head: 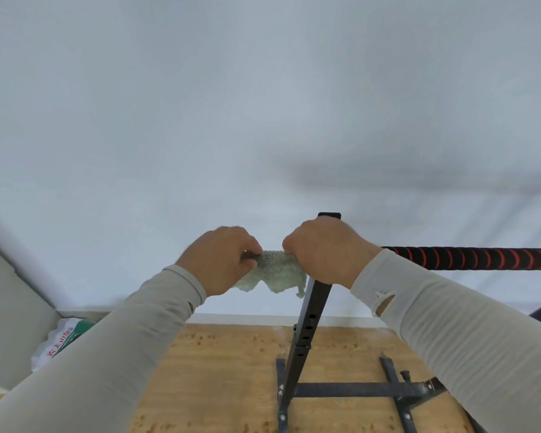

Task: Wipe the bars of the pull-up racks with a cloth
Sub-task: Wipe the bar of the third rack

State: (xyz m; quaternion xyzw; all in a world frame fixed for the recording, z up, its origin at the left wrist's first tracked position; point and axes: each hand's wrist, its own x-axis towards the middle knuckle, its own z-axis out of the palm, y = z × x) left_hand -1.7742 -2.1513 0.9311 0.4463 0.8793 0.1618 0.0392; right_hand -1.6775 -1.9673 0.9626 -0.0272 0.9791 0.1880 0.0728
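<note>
Both hands grip the pale green cloth (pixel 274 271) by its ends: the left hand (pixel 222 259) pinches one end, the right hand (pixel 324 251) clutches the other, the cloth stretched between them beside the black upright post (pixel 310 314) of the rack. It seems to touch the post, though the right hand hides the contact. The red-and-black wrapped bar (pixel 475 258) lies well to the right, apparently unwiped, so most wiping looks left.

Open room above and left of my hands, up to the white wall (pixel 263 104). Right side blocked by the taped bar (pixel 481 258). Black upright (pixel 310 314) stands just below my right hand (pixel 325 251); base struts (pixel 356 389) cross the floor underneath. Bag (pixel 61 342) sits in the left corner.
</note>
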